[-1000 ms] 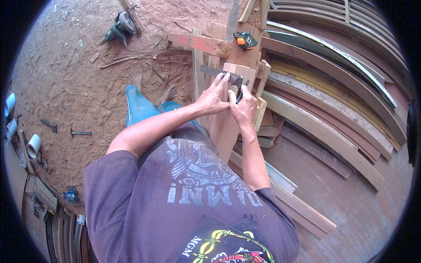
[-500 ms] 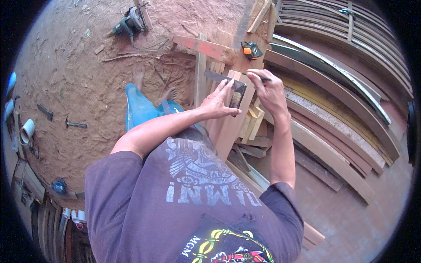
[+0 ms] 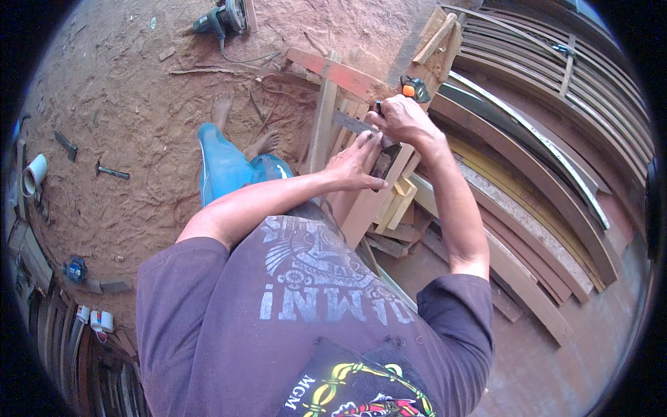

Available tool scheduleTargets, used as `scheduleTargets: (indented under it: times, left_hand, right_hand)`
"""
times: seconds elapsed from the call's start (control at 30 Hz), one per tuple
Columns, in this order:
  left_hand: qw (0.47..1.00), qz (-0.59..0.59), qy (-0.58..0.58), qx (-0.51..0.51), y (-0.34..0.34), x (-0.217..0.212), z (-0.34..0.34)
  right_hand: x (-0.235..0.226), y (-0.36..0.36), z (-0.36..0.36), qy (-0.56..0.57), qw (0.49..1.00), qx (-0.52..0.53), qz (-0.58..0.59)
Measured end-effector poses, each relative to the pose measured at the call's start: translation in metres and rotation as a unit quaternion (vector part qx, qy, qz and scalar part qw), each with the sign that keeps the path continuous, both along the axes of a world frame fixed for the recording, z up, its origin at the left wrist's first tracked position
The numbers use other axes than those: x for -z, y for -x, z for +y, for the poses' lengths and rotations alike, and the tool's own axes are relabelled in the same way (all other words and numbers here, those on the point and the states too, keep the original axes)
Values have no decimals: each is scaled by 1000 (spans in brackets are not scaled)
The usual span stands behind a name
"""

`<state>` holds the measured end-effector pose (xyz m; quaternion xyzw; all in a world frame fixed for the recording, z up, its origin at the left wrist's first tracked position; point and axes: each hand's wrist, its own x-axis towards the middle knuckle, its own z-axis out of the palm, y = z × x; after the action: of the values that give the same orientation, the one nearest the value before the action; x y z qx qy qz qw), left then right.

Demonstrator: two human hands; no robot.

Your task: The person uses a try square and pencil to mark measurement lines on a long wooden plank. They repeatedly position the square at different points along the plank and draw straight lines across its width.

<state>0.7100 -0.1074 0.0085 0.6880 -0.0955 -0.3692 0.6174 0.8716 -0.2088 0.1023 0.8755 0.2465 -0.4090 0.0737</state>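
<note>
The person's left hand [image 3: 356, 167], thumb spread wide, rests on a dark L-shaped metal square [image 3: 350, 122] lying across a pale wooden board [image 3: 367, 209]; the right hand [image 3: 408, 121] grips a slim black pen [image 3: 379, 106] near it.

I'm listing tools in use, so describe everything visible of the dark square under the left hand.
The square is a dark, L-shaped tool, apparently metal, with a narrow, flat blade and a second arm. It lies on the wooden board, blade pointing away to the left. The left hand rests on it, thumb by the second arm's near end. The right hand hides part of it; whether they touch is unclear.
</note>
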Motion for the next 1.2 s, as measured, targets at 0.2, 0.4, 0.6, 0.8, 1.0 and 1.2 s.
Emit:
scheduleTargets:
  times: [0.2,0.4,0.6,0.8,1.0,1.2]
  left_hand:
    - [1000,-6,2,2,-2,-3,0]
    - [1000,1,19,-7,-5,-5,3]
    - [999,16,28,4,-7,-9,6]
    - [999,16,42,-12,-6,-8,8]
    - [997,-8,64,-31,-3,6,4]
    - [998,-37,46,-28,-17,11,2]
  right_hand:
    - [-17,-1,8,-6,1000,-3,-25]
    - [5,8,7,39,999,36,0]
    - [-66,23,-19,-88,983,77,-145]
    - [-49,116,-35,-124,868,411,-249]
    - [-10,172,-23,-130,836,464,-263]
    - [-4,160,-24,-137,834,449,-290]
